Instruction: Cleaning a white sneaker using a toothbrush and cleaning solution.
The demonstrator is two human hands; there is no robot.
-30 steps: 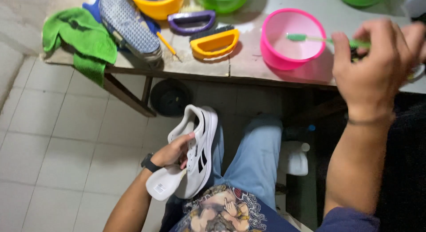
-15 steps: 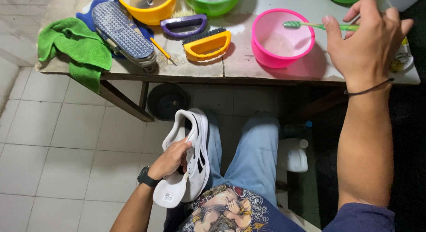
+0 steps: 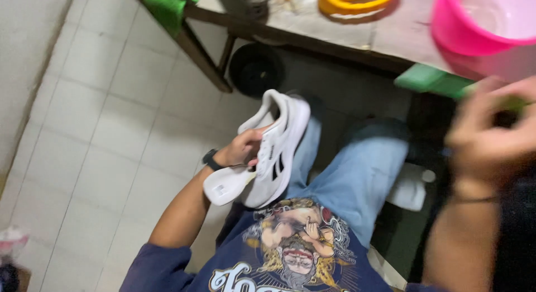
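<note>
1. The table (image 3: 357,38) is cut off at the top, so only its near edge shows
2. The tiled floor (image 3: 95,130) on the left is wide and open
3. The pink bowl (image 3: 486,24) sits at the table's edge, partly out of view
4. The white shoe (image 3: 273,149) rests over the knee – the left hand (image 3: 241,152) has its fingers closed on the shoe's side
5. The right hand (image 3: 491,138) is a blur – I cannot tell how its fingers sit
</note>
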